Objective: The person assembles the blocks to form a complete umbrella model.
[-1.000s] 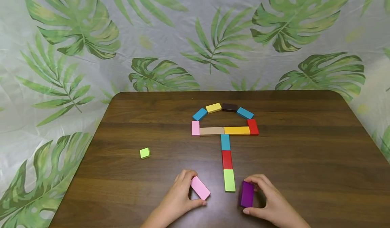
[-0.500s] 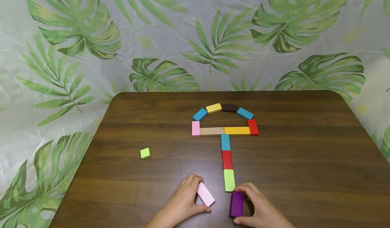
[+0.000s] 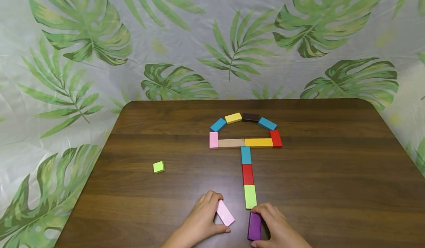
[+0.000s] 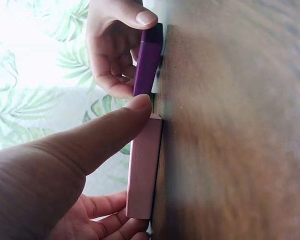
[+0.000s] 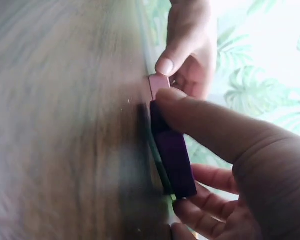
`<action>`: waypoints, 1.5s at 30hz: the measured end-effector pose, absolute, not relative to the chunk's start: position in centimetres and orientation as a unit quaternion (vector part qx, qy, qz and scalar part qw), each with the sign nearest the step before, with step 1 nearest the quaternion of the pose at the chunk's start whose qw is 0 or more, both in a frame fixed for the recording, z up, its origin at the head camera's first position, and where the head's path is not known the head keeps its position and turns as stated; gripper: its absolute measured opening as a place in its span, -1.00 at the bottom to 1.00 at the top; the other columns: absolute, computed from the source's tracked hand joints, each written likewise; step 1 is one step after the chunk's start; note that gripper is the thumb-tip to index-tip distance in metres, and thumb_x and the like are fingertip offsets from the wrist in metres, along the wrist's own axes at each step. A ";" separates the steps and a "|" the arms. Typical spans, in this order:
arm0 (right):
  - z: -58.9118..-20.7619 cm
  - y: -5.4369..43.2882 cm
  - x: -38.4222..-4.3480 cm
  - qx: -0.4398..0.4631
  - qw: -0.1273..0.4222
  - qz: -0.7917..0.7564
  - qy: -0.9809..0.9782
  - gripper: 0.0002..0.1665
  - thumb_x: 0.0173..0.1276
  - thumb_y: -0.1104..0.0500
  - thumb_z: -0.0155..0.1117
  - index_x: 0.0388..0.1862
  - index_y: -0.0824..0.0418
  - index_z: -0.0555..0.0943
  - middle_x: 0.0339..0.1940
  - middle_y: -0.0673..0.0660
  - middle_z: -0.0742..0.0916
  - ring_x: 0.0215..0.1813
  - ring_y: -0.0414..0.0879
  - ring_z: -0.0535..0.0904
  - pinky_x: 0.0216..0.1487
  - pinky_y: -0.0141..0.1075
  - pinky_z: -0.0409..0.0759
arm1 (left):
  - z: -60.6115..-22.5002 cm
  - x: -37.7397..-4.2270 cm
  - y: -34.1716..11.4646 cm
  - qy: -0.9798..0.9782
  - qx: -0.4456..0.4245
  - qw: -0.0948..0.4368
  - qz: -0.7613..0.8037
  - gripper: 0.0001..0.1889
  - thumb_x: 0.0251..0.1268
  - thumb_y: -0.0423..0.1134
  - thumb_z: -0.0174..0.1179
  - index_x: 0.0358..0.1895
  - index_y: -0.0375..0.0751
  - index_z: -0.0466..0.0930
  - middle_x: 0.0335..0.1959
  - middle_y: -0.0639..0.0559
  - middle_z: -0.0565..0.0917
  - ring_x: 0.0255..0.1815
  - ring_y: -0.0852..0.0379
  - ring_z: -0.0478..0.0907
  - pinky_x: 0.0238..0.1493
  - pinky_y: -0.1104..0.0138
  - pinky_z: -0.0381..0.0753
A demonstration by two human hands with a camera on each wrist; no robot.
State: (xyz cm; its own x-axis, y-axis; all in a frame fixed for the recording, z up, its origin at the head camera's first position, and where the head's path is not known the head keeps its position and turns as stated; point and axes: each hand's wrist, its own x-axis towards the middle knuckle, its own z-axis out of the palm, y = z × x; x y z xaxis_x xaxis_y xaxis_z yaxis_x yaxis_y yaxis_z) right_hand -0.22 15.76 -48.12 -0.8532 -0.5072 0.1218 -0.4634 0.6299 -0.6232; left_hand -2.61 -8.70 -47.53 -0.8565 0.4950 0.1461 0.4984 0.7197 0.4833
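Note:
In the head view my left hand (image 3: 203, 215) pinches a pink block (image 3: 225, 213) between thumb and fingers, low on the table and slanted. My right hand (image 3: 275, 226) grips a purple block (image 3: 255, 226) by its two ends, just below the light green block (image 3: 250, 196) that ends a straight column. Above that green block come a red block (image 3: 247, 174) and a blue block (image 3: 246, 155). The left wrist view shows my left thumb at one end of the pink block (image 4: 144, 170). In the right wrist view the purple block (image 5: 175, 155) sits between thumb and fingers.
A tan block (image 3: 231, 143) and an orange block (image 3: 259, 142) form a crossbar atop the column. Over it curves an arch of several blocks, including a yellow one (image 3: 233, 118). A small lime cube (image 3: 158, 167) lies at left on the wooden table (image 3: 315, 178).
My right hand has carried the purple block left and toward me, to below the column's green end. The left hand with the pink block has shifted slightly right and nearer.

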 end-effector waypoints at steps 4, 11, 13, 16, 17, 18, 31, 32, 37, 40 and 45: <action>-48.3 15.7 -0.1 -0.266 0.034 -0.329 0.906 -0.20 -0.19 -0.27 0.42 -0.03 0.11 0.42 -0.12 -0.13 0.39 -0.11 -0.18 0.31 -0.20 -0.24 0.40 | -47.6 -2.6 -8.7 -0.926 -0.269 0.000 -0.265 -0.24 -0.47 0.06 0.48 -0.09 -0.23 0.37 -0.23 0.12 0.37 -0.24 0.20 0.31 -0.11 0.32 0.34; -48.5 16.0 -0.2 -0.298 -0.019 -0.338 0.892 -0.15 -0.23 -0.24 0.47 0.02 0.14 0.42 -0.09 -0.12 0.41 -0.10 -0.21 0.35 -0.21 -0.24 0.41 | -47.6 -2.7 -9.1 -0.918 -0.280 -0.004 -0.281 -0.31 -0.30 0.07 0.43 -0.07 -0.20 0.36 -0.23 0.13 0.38 -0.23 0.20 0.30 -0.11 0.32 0.33; -48.5 16.2 -0.2 -0.314 -0.034 -0.343 0.885 -0.14 -0.25 -0.16 0.52 0.03 0.16 0.42 -0.07 -0.10 0.42 -0.09 -0.21 0.37 -0.19 -0.25 0.42 | -47.5 -2.8 -9.3 -0.917 -0.283 -0.008 -0.281 -0.37 -0.21 0.04 0.40 -0.06 -0.20 0.37 -0.22 0.13 0.39 -0.22 0.20 0.32 -0.11 0.32 0.34; -48.4 16.4 -0.3 -0.330 -0.051 -0.345 0.877 -0.14 -0.31 -0.04 0.58 0.03 0.17 0.42 -0.07 -0.09 0.44 -0.08 -0.21 0.40 -0.15 -0.28 0.43 | -47.4 -2.9 -9.5 -0.917 -0.285 -0.016 -0.279 -0.43 -0.14 -0.03 0.37 -0.05 -0.21 0.38 -0.22 0.12 0.40 -0.22 0.20 0.33 -0.12 0.33 0.35; -48.5 16.4 -0.3 -0.331 -0.052 -0.344 0.877 -0.14 -0.31 -0.01 0.58 0.03 0.16 0.42 -0.07 -0.09 0.45 -0.08 -0.21 0.40 -0.14 -0.29 0.44 | -47.4 -2.9 -9.5 -0.917 -0.285 -0.016 -0.279 -0.44 -0.13 -0.04 0.37 -0.05 -0.21 0.39 -0.22 0.12 0.40 -0.22 0.21 0.33 -0.13 0.33 0.36; -48.5 16.4 -0.3 -0.330 -0.049 -0.344 0.877 -0.14 -0.30 0.00 0.58 0.04 0.16 0.41 -0.07 -0.09 0.44 -0.08 -0.22 0.40 -0.13 -0.31 0.44 | -47.4 -2.9 -9.5 -0.917 -0.286 -0.017 -0.278 -0.44 -0.13 -0.04 0.37 -0.05 -0.22 0.39 -0.23 0.12 0.40 -0.23 0.21 0.33 -0.14 0.34 0.36; -48.5 15.7 -0.1 -0.303 -0.015 -0.372 0.877 -0.24 -0.15 -0.04 0.50 0.03 0.17 0.40 -0.07 -0.09 0.44 -0.08 -0.20 0.40 -0.10 -0.34 0.45 | -47.2 -2.6 -9.0 -0.918 -0.286 -0.022 -0.274 -0.46 -0.10 0.01 0.34 -0.08 -0.19 0.40 -0.27 0.16 0.39 -0.28 0.24 0.30 -0.17 0.37 0.34; -48.5 15.7 -0.1 -0.304 -0.017 -0.373 0.877 -0.24 -0.15 -0.03 0.51 0.02 0.18 0.40 -0.07 -0.09 0.44 -0.09 -0.20 0.41 -0.10 -0.34 0.45 | -47.2 -2.6 -9.0 -0.918 -0.287 -0.022 -0.273 -0.46 -0.10 0.01 0.34 -0.08 -0.19 0.40 -0.27 0.16 0.38 -0.28 0.24 0.30 -0.17 0.37 0.33; -48.8 15.5 -0.1 -0.308 -0.043 -0.369 0.876 -0.23 -0.22 0.00 0.54 -0.02 0.20 0.41 -0.10 -0.08 0.45 -0.10 -0.22 0.41 -0.09 -0.40 0.42 | -47.3 -2.5 -8.8 -0.918 -0.292 -0.012 -0.268 -0.47 -0.11 0.01 0.35 -0.10 -0.19 0.39 -0.28 0.16 0.38 -0.30 0.25 0.29 -0.19 0.38 0.33; -48.9 15.5 -0.1 -0.306 -0.050 -0.365 0.878 -0.24 -0.24 0.00 0.54 -0.05 0.21 0.42 -0.11 -0.08 0.45 -0.11 -0.22 0.41 -0.10 -0.41 0.43 | -47.3 -2.5 -8.7 -0.917 -0.295 -0.008 -0.267 -0.46 -0.12 0.03 0.35 -0.10 -0.18 0.40 -0.28 0.16 0.38 -0.30 0.26 0.29 -0.20 0.39 0.33; -48.9 15.3 -0.1 -0.306 -0.061 -0.364 0.878 -0.23 -0.27 0.01 0.55 -0.06 0.22 0.42 -0.11 -0.08 0.44 -0.11 -0.23 0.40 -0.06 -0.52 0.35 | -47.4 -2.4 -8.7 -0.916 -0.300 -0.009 -0.268 -0.46 -0.13 0.06 0.35 -0.11 -0.17 0.40 -0.29 0.17 0.39 -0.33 0.28 0.28 -0.23 0.41 0.33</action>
State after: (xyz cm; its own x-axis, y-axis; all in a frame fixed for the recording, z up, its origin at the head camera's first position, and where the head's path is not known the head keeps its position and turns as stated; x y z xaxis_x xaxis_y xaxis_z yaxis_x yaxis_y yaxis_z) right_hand -0.06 15.32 -48.90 -0.8053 -0.4924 0.3302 -0.5816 0.5477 -0.6015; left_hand -2.40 -8.68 -47.40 -0.8200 0.5537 0.1446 0.5444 0.6768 0.4956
